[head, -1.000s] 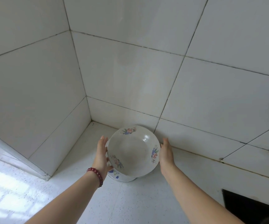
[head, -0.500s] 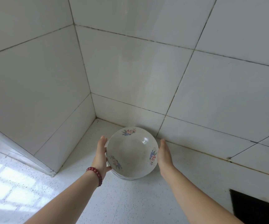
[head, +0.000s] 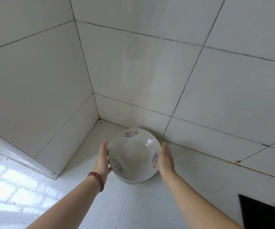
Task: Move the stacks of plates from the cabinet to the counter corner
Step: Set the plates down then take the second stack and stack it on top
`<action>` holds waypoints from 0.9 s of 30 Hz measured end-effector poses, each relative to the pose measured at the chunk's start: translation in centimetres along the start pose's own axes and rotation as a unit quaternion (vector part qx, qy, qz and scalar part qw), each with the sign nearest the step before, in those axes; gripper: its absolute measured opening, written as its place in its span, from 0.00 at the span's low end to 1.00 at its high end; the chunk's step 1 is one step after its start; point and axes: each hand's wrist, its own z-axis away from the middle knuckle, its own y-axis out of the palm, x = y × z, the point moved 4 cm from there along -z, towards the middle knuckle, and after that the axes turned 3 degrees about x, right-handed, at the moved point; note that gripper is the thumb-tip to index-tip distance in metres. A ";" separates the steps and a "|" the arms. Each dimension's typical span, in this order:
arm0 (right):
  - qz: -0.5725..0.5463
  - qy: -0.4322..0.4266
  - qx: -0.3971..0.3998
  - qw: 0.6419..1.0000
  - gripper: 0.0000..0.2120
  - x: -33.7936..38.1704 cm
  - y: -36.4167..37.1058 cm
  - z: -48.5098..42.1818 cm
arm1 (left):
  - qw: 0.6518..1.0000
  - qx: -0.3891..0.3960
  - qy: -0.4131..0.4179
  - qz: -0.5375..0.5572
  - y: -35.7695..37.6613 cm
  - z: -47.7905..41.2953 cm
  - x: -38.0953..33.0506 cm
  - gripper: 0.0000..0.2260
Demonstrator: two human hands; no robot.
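Tiled walls [head: 133, 71] are meeting behind the counter [head: 133, 204]. The plates [head: 133, 156] are sitting near its corner, directly between the left hand [head: 102, 160] and right hand [head: 165, 160], both equally near, touching the rim with fingers straight and together.

White wall tiles [head: 133, 71] with dark grout rise beyond my grip; a sunlight patch [head: 9, 192] lies to its left, a black opening [head: 264, 212] to its lower right, a red bead bracelet [head: 97, 180] just behind my left hand [head: 102, 160].

We are in a home kitchen: large white glazed wall tiles [head: 133, 71] with dark grout meet in a corner above a speckled white stone tabletop [head: 133, 204], where a stack of white floral porcelain plates [head: 133, 156] stands.
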 end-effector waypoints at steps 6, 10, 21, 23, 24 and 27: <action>0.006 -0.019 -0.014 1.000 0.24 -0.5 -0.2 0.7 | 0.999 0.003 0.044 -0.016 0.5 0.1 0.9 0.16; -0.002 -0.018 -0.008 1.000 0.25 -0.6 0.1 0.9 | 0.998 -0.017 0.061 0.003 0.9 0.3 1.6 0.12; -0.014 -0.008 -0.003 1.000 0.24 -0.7 0.4 0.9 | 0.997 -0.019 0.068 -0.023 1.0 -0.1 2.9 0.33; -0.014 -0.007 -0.001 1.000 0.24 -0.6 0.5 0.9 | 0.997 -0.024 0.075 -0.027 1.1 -0.1 2.9 0.31; -0.014 -0.008 0.001 1.000 0.24 -0.6 0.6 0.8 | 0.996 -0.027 0.075 -0.029 1.1 -0.1 2.9 0.30; -0.013 -0.009 0.005 1.000 0.24 -0.7 0.5 0.7 | 0.997 -0.029 0.070 -0.032 0.8 -0.4 3.2 0.31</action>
